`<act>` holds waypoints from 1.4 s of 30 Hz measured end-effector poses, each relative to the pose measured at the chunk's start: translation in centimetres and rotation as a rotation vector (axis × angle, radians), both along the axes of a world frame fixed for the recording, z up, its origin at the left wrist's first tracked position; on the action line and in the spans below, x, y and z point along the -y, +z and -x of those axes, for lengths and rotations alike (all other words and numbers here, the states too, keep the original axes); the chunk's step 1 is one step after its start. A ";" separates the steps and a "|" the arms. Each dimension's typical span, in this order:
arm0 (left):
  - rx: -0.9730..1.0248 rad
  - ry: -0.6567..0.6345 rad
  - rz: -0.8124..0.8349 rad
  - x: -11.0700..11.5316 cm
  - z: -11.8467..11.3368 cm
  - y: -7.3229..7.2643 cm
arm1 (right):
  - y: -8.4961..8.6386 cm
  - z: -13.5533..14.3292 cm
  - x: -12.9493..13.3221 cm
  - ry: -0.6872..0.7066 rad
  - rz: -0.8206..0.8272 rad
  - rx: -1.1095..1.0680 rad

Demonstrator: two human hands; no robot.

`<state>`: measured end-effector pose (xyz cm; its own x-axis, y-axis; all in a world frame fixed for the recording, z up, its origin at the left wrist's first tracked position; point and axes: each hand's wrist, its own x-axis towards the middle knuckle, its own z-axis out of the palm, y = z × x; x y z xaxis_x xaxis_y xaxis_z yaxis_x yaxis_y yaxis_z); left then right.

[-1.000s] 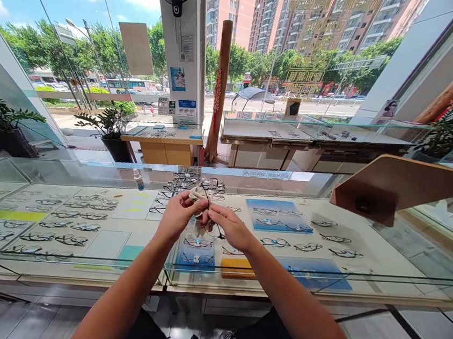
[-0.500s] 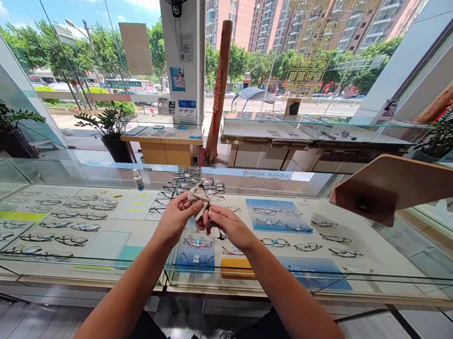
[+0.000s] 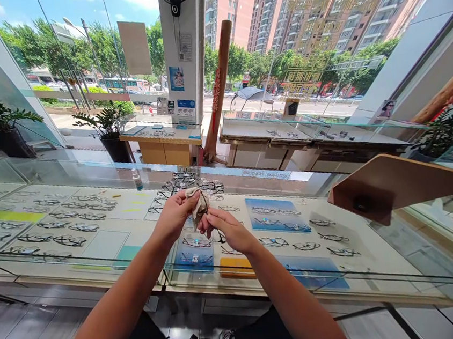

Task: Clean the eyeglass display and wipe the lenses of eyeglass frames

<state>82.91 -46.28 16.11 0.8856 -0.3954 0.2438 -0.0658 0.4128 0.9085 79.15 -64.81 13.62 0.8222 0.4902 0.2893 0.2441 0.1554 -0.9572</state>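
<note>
Two hands meet above the glass surface (image 3: 97,248): the left hand (image 3: 175,218) pinches a beige cloth (image 3: 198,202), the right hand (image 3: 227,229) pinches dark-framed glasses (image 3: 219,238) just beside it. More glasses (image 3: 189,181) lie piled beyond, a small bottle (image 3: 136,179) farther left.

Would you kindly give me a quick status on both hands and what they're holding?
Left hand gripping beige cloth. Right hand pinching dark-framed glasses, partly hidden. Both above glass counter; nothing in the way.
</note>
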 end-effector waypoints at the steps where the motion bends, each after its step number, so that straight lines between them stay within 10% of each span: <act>1: 0.011 -0.029 0.006 -0.1 0.0 0.1 | 0.1 0.0 0.0 0.008 -0.035 -0.033; 12: 0.084 -0.002 -0.047 0.0 0.9 0.0 | 0.4 -0.1 -0.4 0.074 -0.125 -0.119; 19: 0.008 0.242 -0.011 1.5 0.8 0.1 | 0.3 -0.3 -0.7 0.039 -0.137 -0.124; 27: -0.090 0.227 -0.003 0.8 1.2 -2.0 | 2.1 -1.1 0.7 -0.300 -0.283 -0.018; 42: -0.180 0.107 0.031 1.8 2.5 -3.1 | 0.9 -2.6 -0.4 -0.445 -0.255 0.106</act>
